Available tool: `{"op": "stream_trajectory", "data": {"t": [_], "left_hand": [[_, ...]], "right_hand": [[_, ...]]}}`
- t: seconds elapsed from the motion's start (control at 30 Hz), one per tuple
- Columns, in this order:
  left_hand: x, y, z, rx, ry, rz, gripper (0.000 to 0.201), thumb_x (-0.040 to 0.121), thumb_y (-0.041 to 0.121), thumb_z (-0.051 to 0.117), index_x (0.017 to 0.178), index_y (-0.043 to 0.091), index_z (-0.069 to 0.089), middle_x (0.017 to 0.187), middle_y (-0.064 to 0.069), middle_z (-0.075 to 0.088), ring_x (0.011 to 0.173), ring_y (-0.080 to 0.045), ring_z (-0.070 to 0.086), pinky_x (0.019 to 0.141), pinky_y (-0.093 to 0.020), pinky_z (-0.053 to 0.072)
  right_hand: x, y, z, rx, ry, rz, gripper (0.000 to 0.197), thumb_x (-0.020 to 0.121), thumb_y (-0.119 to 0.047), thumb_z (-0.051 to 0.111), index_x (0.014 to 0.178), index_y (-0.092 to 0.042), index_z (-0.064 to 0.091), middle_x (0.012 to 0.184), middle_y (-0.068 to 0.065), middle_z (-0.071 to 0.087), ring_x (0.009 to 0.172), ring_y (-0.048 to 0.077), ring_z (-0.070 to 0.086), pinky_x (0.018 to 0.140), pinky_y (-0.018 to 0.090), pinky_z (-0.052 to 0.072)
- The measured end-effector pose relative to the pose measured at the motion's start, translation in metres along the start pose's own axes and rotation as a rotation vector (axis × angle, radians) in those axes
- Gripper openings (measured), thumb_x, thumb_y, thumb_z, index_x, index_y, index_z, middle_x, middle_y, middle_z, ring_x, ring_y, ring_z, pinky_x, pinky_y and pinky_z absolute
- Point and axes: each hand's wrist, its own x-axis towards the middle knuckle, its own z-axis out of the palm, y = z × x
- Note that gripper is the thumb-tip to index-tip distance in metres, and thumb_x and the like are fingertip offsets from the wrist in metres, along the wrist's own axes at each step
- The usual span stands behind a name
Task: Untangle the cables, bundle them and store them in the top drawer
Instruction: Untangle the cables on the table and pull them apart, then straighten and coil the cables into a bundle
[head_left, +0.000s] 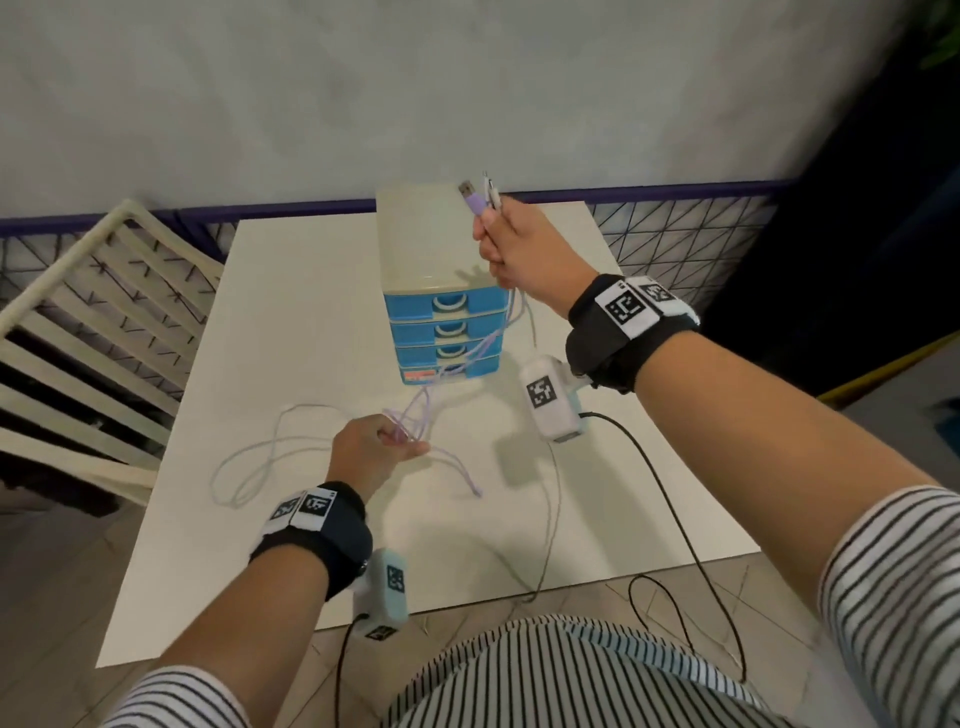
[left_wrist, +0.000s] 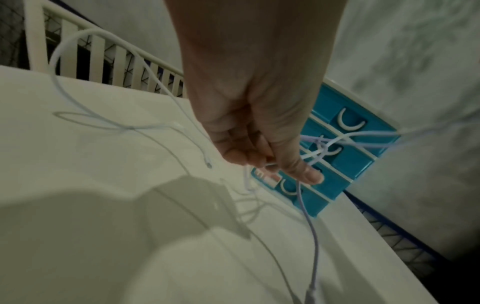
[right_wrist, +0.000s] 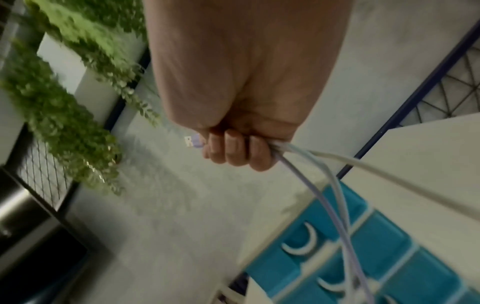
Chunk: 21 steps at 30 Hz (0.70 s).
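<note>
The right hand (head_left: 511, 244) grips the plug ends high, so the cables (head_left: 485, 338) hang taut. The left hand (head_left: 371, 454) pinches the tangle (head_left: 415, 421) low over the bench (head_left: 291, 322), likely to work loops free; the top drawer (head_left: 447, 306) is closed.

white table (head_left: 322, 545), drawer unit (head_left: 415, 234), cables (head_left: 249, 467)

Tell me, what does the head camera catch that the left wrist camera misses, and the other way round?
Only the head view shows the right hand raised, gripping the cables near their plugs, and the striped sleeves. Only the left wrist view shows close up the left hand's fingers pinching the tangled strands. Both show the left hand, the white table, the blue drawer unit with drawers shut, and the chair.
</note>
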Motion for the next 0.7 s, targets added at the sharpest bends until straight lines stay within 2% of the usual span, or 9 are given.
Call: {"op": "stream_trajectory", "data": {"t": [0.07,0.2,0.27,0.3,0.4,0.47,0.53,0.6,0.7], "left_hand": [[0.003,0.005,-0.008,-0.113,0.004,-0.014,0.031,0.062,0.021,0.086,0.055,0.020,0.056,0.058,-0.002,0.059,0.051,-0.015,0.049,0.055,-0.025,0.043],[0.003,0.025,-0.022,-0.431,-0.019,0.008,0.009,0.082,0.008,0.069,0.084,0.001,0.064,0.067,-0.009,0.059,0.041,-0.001,0.051,0.047,-0.013,0.048],[0.001,0.033,-0.028,-0.544,-0.035,0.015,0.011,0.088,0.008,0.061,0.094,-0.001,0.064,0.072,-0.009,0.059,0.045,0.000,0.053,0.053,-0.011,0.051],[-0.001,0.035,-0.031,-0.572,-0.050,0.020,0.011,0.090,0.010,0.059,0.095,0.001,0.064,0.074,-0.008,0.060,0.049,-0.001,0.054,0.058,-0.012,0.053],[-0.007,0.041,-0.031,-0.615,-0.100,0.030,0.012,0.092,0.014,0.057,0.092,0.008,0.067,0.080,-0.005,0.063,0.059,-0.003,0.057,0.067,-0.014,0.055],[-0.012,0.047,-0.029,-0.624,-0.127,0.028,0.012,0.091,0.016,0.058,0.091,0.011,0.069,0.083,-0.003,0.067,0.063,-0.003,0.060,0.068,-0.015,0.055],[-0.017,0.051,-0.029,-0.608,-0.139,0.016,0.012,0.090,0.019,0.060,0.091,0.013,0.069,0.086,-0.002,0.069,0.068,-0.005,0.062,0.068,-0.017,0.054],[-0.021,0.054,-0.031,-0.577,-0.110,0.007,0.013,0.089,0.024,0.061,0.092,0.015,0.070,0.088,-0.001,0.069,0.077,-0.009,0.062,0.073,-0.022,0.051],[-0.022,0.058,-0.031,-0.617,-0.050,-0.022,0.015,0.090,0.025,0.059,0.093,0.017,0.071,0.091,0.003,0.066,0.081,-0.010,0.055,0.075,-0.026,0.041]], "right_hand": [[-0.004,0.015,0.005,-0.135,-0.062,0.037,0.031,0.100,-0.035,0.037,0.076,-0.019,0.046,0.060,-0.004,0.040,0.044,0.007,0.033,0.042,0.018,0.030],[-0.021,0.046,0.020,-0.431,-0.268,0.102,0.037,0.097,-0.038,0.047,0.063,-0.022,0.043,0.058,-0.005,0.037,0.049,0.008,0.033,0.050,0.022,0.026],[-0.029,0.059,0.027,-0.575,-0.360,0.120,0.044,0.093,-0.043,0.052,0.058,-0.019,0.041,0.055,-0.002,0.033,0.049,0.012,0.031,0.051,0.026,0.023],[-0.032,0.063,0.031,-0.608,-0.394,0.149,0.046,0.091,-0.047,0.053,0.059,-0.015,0.049,0.054,0.000,0.034,0.049,0.015,0.033,0.052,0.028,0.024],[-0.038,0.070,0.043,-0.546,-0.440,0.269,0.062,0.083,-0.064,0.051,0.085,-0.004,0.069,0.055,0.004,0.040,0.055,0.019,0.042,0.057,0.030,0.031],[-0.041,0.070,0.051,-0.451,-0.427,0.299,0.054,0.082,-0.062,0.056,0.069,-0.009,0.061,0.053,0.004,0.043,0.052,0.019,0.043,0.052,0.027,0.033],[-0.042,0.072,0.054,-0.322,-0.366,0.316,0.045,0.082,-0.048,0.066,0.058,-0.015,0.046,0.051,0.004,0.040,0.048,0.017,0.038,0.049,0.025,0.030],[-0.043,0.073,0.054,-0.198,-0.316,0.340,0.039,0.081,-0.037,0.071,0.060,-0.017,0.044,0.053,0.004,0.037,0.048,0.017,0.035,0.050,0.026,0.031],[-0.042,0.073,0.055,-0.137,-0.275,0.352,0.028,0.081,-0.033,0.071,0.071,-0.014,0.053,0.056,0.005,0.038,0.051,0.019,0.037,0.053,0.029,0.034]]}}
